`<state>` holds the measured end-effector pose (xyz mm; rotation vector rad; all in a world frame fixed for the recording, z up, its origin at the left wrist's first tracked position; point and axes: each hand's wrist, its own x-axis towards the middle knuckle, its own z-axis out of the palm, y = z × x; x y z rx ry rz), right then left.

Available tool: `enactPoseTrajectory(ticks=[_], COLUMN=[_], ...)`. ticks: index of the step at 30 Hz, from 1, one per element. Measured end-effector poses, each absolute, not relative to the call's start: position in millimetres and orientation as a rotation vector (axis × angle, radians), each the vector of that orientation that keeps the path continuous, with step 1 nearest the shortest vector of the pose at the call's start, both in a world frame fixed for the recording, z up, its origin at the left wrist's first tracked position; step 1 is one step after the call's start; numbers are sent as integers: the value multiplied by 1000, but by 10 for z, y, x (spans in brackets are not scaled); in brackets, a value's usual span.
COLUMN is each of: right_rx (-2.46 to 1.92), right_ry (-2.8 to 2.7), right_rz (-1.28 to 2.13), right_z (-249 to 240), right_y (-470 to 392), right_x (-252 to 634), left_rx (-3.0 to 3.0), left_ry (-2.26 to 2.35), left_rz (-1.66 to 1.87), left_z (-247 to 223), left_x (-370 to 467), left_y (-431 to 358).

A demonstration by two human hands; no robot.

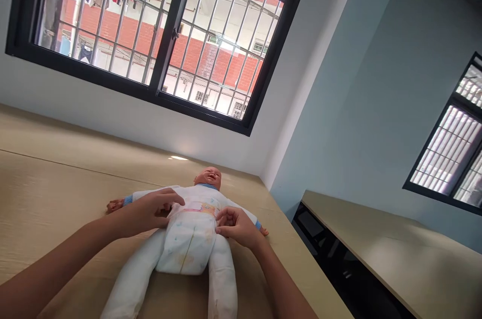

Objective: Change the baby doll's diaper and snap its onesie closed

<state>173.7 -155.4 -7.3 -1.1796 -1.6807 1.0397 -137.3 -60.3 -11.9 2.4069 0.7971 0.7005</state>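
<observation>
A baby doll [211, 177] lies on its back on the table, its head toward the window wall, in a white top with blue cuffs and collar. Around its hips is a white diaper [188, 246] with a yellow centre line and a coloured waist strip. My left hand [150, 211] is at the diaper's left upper edge, fingers curled and thumb lower down. On the opposite side, my right hand [237, 226] has its thumb and bent fingers at the waist edge. The exact grip of the fingertips is partly hidden. Both white legs stretch toward me, spread apart.
The light wooden table [45, 198] reaches to the wall beneath a barred window [158, 33]. Across a gap on the right stands a second table [395, 244] with a dark underside. Another window [448, 143] is in the right wall.
</observation>
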Motion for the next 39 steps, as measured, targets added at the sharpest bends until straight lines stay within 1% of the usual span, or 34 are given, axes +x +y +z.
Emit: enactPoseTrajectory(ticks=[4, 9, 12, 14, 20, 23, 25, 29, 33, 39], right_rx=[-1244, -1236, -1208, -1215, -1253, -1268, -1277, -1263, -1261, -1391], right_ry=[-1774, -2007, -2064, -2044, -1871, -1865, -1862, -1930, -2084, -2362], right_rz=[693, 305, 189, 277, 810, 879, 774, 459, 173, -343], right_z=[-181, -231, -188, -126, 54, 15, -51, -160, -154, -121], right_y=[-1508, -1471, -1485, -1527, -1690, -1685, -1648, -1566, -1533, -1473], right_x=[1700, 1614, 1564, 1568, 1780, 1842, 1823, 1701, 1610, 1544], left_rx=[2570, 2682, 2772, 2789, 2578, 2539, 2573, 2680, 2775, 3160], left_ry=[697, 725, 734, 747, 751, 772, 801, 838, 875, 856], left_rz=[774, 793, 795, 790, 771, 761, 759, 749, 776, 859], left_z=[-148, -257, -284, -268, -170, -175, -197, -250, -298, -382], left_x=[-1271, -1185, -1147, -1147, -1275, -1311, -1300, -1242, -1198, -1097], left_y=[-648, -562, -542, -557, -569, -531, -516, -514, -520, -539])
